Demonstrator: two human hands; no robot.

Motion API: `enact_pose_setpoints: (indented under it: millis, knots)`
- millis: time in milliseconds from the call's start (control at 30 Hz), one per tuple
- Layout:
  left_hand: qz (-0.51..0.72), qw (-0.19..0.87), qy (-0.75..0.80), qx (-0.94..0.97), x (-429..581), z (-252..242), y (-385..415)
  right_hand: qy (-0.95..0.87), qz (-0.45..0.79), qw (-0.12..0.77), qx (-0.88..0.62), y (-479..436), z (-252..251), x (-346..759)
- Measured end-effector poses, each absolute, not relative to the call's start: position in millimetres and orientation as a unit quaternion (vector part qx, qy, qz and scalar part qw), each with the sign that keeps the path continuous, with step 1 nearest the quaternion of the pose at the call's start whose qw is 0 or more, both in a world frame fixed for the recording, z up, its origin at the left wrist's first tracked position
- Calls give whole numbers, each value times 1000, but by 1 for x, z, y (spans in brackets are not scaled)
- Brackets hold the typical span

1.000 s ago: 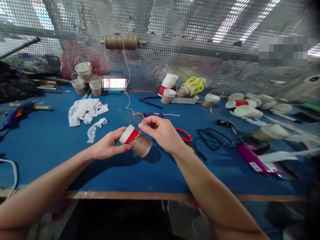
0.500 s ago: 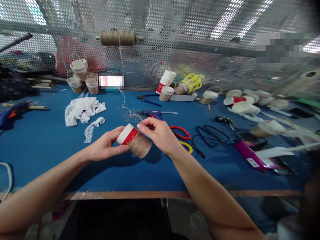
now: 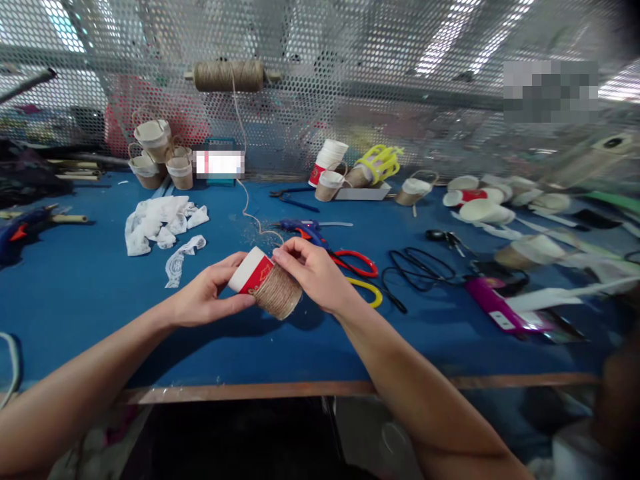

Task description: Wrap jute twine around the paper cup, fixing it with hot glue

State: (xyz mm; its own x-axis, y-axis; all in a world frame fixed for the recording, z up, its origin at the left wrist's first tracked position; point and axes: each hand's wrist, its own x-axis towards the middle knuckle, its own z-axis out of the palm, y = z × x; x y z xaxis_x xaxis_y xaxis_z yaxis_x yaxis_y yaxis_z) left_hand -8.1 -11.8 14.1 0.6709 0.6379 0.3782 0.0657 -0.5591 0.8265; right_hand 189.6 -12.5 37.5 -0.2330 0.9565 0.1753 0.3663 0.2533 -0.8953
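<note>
A red and white paper cup [image 3: 257, 273], its lower part wrapped in rows of brown twine [image 3: 278, 293], is held tilted above the blue table. My left hand [image 3: 213, 290] grips it from the left, thumb along the near side and fingers behind the rim end. With thumb and forefinger, my right hand [image 3: 307, 270] pinches the twine against the cup's upper right side. From there the loose twine [image 3: 245, 200] runs back over the table and up to a twine spool [image 3: 229, 76] on the mesh wall.
Behind my right hand lie a blue glue gun [image 3: 303, 228] and scissors with red and yellow handles [image 3: 363, 263]. White lace [image 3: 159, 223] is heaped to the left. Finished-looking twine cups [image 3: 167, 157] stand at the back. Black cable [image 3: 420, 270] and a purple package [image 3: 495, 307] lie right.
The twine now covers slightly more of the cup's red band. Both hands keep their hold on cup and twine, and the whole view has shifted a little.
</note>
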Motion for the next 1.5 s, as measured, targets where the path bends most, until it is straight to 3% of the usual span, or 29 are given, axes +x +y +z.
enact_pose_setpoints:
  millis: [433,667,1133,1333,1500]
  knots:
    - [335,414,228,815,-8,19,-13,-713,340,337,-512,-15,35,189]
    - [309,428,236,816,-10,20,-10,-719,300,356,-516,-16,34,186]
    - [321,632,397,583,11,18,-21,-803,91,332,-487,-28,16,167]
    - [336,636,423,551,16,17,-23,-806,103,329,-480,-28,16,168]
    - [321,626,414,578,14,15,-22,-781,225,364,-455,-24,20,175]
